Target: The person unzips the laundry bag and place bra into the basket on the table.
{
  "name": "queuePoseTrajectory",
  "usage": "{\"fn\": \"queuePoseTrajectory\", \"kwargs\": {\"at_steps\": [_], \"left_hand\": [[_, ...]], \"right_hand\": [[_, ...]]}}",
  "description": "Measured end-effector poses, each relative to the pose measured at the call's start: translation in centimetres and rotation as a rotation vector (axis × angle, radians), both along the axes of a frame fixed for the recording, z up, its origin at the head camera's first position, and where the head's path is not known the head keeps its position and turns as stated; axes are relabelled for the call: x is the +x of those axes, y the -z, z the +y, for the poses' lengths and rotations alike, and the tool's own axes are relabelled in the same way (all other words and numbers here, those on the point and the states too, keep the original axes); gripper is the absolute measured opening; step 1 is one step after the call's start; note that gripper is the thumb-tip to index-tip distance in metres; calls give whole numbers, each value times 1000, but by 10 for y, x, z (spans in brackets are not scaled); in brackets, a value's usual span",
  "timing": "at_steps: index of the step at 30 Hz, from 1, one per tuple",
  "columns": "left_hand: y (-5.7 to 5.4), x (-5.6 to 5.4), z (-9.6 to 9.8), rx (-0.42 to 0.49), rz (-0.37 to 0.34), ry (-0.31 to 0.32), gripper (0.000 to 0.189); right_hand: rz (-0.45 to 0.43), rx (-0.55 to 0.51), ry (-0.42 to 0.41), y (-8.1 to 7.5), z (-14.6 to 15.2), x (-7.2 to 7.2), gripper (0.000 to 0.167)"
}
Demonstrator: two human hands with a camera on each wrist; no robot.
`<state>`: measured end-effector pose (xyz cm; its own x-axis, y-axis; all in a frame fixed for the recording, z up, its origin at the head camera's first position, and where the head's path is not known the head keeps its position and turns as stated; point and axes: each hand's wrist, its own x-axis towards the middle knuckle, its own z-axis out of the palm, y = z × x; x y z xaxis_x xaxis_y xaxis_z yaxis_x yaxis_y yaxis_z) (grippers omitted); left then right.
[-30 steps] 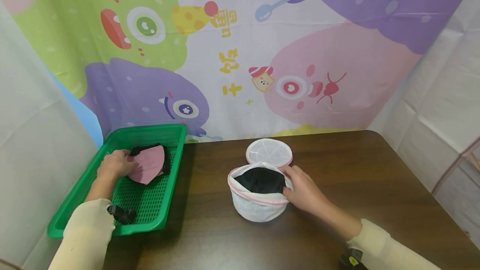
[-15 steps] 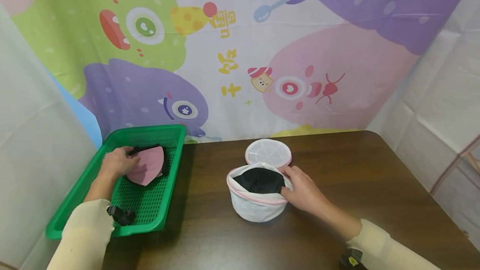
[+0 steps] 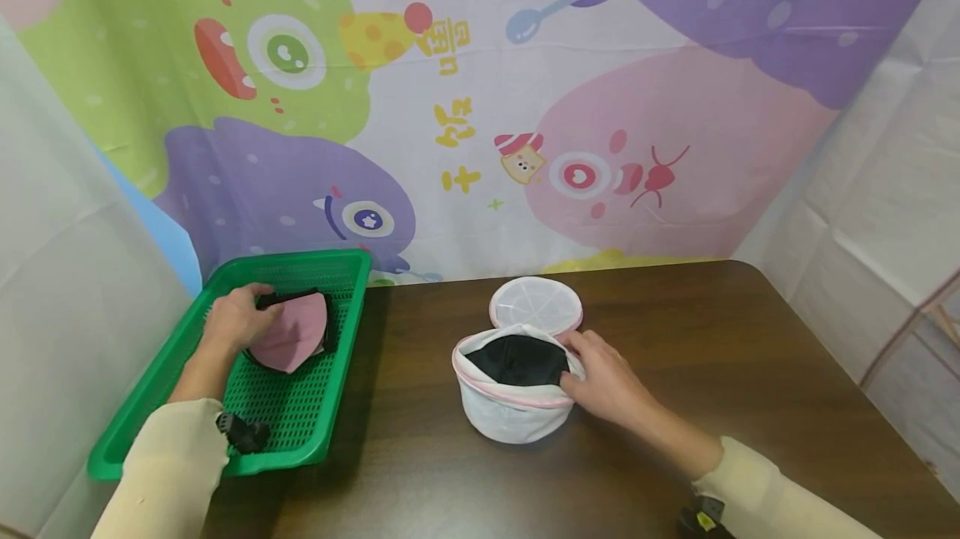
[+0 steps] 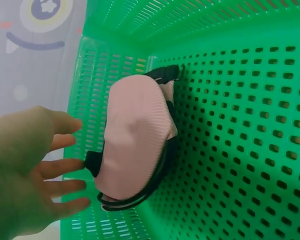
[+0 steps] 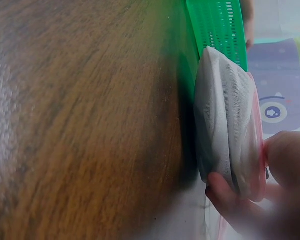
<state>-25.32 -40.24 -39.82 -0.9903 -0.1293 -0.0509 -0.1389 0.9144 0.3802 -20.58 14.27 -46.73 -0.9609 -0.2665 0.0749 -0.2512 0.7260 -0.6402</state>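
Note:
In the green basket [image 3: 341, 389] at the left lies a folded pink bra [image 3: 292, 331] with black edging and a thin black strap. My left hand [image 3: 238, 321] reaches in at its left side. The left wrist view has the fingers spread and fairly straight, one tip right at a black tab of the bra [image 4: 132, 135]. My right hand [image 3: 606, 381] grips the pink-trimmed rim of a round white mesh laundry bag [image 3: 513, 421], thumb on one side and fingers on the other. Inside its mouth sits a black cup-shaped piece of fabric [image 3: 517, 360].
The bag's round mesh lid [image 3: 536, 303] is folded back behind it on the brown wooden table [image 3: 675, 314]. A cartoon-printed cloth [image 3: 480, 214] hangs at the table's back edge, and pale cloth [image 3: 60, 272] hangs close by the basket's left side.
My left hand has shifted slightly forward and right along the bra, which has moved a little. My right hand and the laundry bag stay in place.

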Motion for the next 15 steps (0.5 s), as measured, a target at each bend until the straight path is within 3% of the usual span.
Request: {"fn": "queuePoseTrajectory", "kwargs": {"at_steps": [8,15], "left_hand": [[-9,0,4,18,10,17,59],[-21,1,5,0,19,33,59]], "right_hand": [[39,-36,-23,9,3,-4,44],[7,-13,-6,0,-1,0,44]]}}
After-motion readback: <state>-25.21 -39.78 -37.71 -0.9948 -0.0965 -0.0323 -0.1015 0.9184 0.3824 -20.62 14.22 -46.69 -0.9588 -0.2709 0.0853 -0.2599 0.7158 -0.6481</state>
